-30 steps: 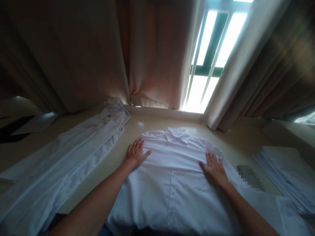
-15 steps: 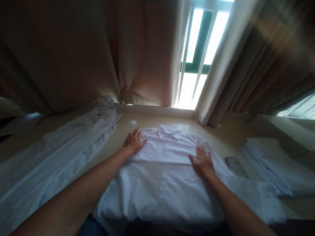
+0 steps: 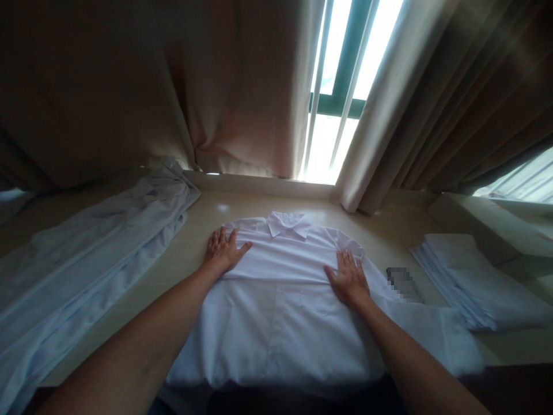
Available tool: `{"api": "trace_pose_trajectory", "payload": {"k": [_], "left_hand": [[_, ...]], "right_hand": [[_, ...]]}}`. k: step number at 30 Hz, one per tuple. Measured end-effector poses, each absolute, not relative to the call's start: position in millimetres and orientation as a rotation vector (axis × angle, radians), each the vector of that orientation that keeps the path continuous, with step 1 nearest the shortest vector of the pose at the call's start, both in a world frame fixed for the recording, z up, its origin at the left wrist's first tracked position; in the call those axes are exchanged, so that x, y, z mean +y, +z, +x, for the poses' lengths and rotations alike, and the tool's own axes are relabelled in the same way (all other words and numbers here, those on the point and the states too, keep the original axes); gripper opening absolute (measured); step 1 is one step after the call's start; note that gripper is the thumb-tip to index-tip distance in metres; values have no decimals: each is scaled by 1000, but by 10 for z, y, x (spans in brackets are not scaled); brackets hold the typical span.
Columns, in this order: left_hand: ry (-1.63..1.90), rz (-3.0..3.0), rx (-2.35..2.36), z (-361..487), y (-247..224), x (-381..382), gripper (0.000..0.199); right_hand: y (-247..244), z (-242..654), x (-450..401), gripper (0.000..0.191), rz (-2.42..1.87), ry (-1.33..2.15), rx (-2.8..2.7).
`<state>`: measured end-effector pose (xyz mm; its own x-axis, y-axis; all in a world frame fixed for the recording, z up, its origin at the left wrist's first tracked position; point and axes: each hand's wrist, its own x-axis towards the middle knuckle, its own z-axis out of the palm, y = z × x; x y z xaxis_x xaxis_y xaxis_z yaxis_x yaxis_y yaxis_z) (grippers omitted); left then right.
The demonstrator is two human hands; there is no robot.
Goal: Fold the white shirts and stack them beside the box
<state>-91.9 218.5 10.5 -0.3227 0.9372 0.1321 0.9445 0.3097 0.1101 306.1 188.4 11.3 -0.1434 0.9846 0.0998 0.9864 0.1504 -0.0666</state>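
Note:
A white collared shirt (image 3: 280,311) lies flat on the beige table (image 3: 203,230), collar toward the window, its front with a chest pocket facing up. My left hand (image 3: 222,251) rests flat with fingers spread at the shirt's left shoulder edge, partly on the table. My right hand (image 3: 348,279) presses flat on the shirt's right shoulder area. The shirt's right sleeve (image 3: 436,331) spreads out to the right. Neither hand grips anything.
A heap of unfolded white garments (image 3: 86,248) stretches along the left of the table. A stack of folded white shirts (image 3: 470,282) sits at the right. A blurred small object (image 3: 404,283) lies between shirt and stack. Brown curtains (image 3: 129,86) and a bright window (image 3: 341,69) stand behind.
The view has tilted and shifted, so everything sits lower and further left in the picture. Both hands stay flat on the shirt's shoulders, roughly where they were on it.

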Motion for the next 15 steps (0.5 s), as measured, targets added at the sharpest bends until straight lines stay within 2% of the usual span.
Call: {"api": "trace_pose_trajectory", "payload": {"k": [5, 11, 15], "left_hand": [[-178, -1855, -2548, -934, 170, 2097, 90], [-223, -2098, -2184, -537, 240, 1487, 78], [-195, -2244, -2250, -240, 243, 1199, 70]], "right_hand": [[128, 3060, 1875, 76, -1981, -2, -2272], [166, 3056, 1857, 77, -1991, 31, -2256], [323, 3037, 1798, 75, -1990, 73, -2301]]}}
